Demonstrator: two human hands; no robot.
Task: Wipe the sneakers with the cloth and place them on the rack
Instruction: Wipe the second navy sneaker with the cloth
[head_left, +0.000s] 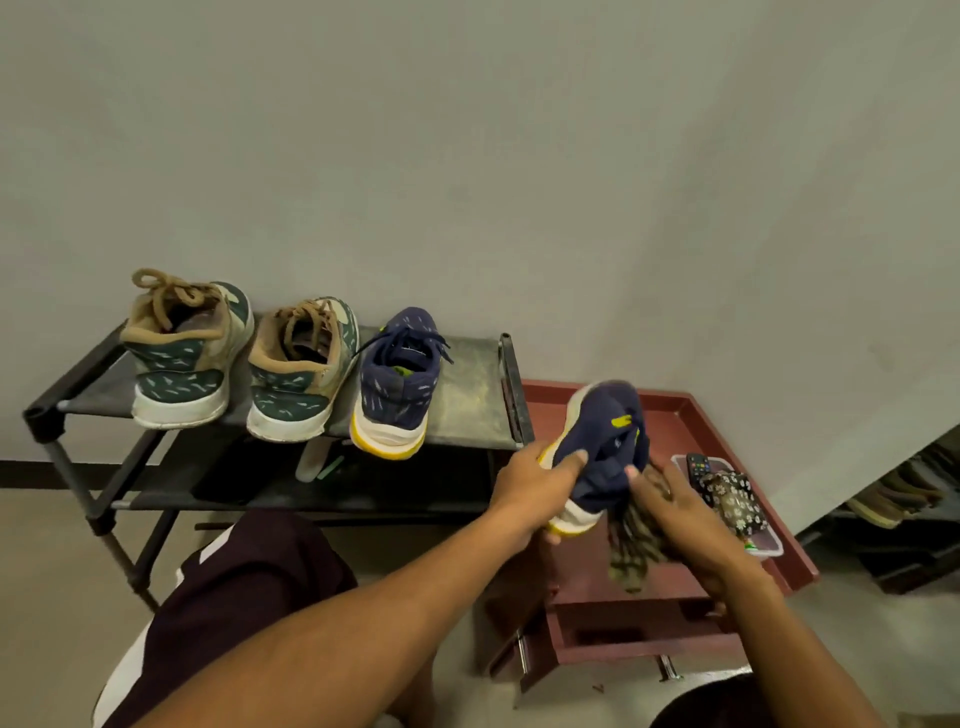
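Three sneakers stood side by side on the top shelf of the black rack (470, 397) in the left half of the frame, heels toward the camera. They were the left green sneaker (182, 358), the right green sneaker (301, 374) and the shelved navy sneaker (397, 384), whose yellow-edged sole hung slightly over the shelf's front edge.

Right of centre, the held sneaker (602, 431), also navy with a white and yellow sole, was lifted above the red table (675, 415), toe pointing up and away. The left hand (540, 483) grasped it from the left. Its thumb lay across the navy upper and its fingers were curled underneath the sole, mostly hidden. The right hand (680, 514) met the shoe from the right with its thumb tip pressed on the fabric near the collar. Its fingers were only loosely bent, closed over the olive cloth (631, 551). The cloth was bunched between palm and heel and hung down below the shoe. How tightly those fingers gripped could not be told.

At the right edge of the table sat a clear container (763, 545) holding a remote (696, 465) and a floral pouch (732, 499). Dark shorts (249, 582) with a white stripe filled the lower left of the frame.
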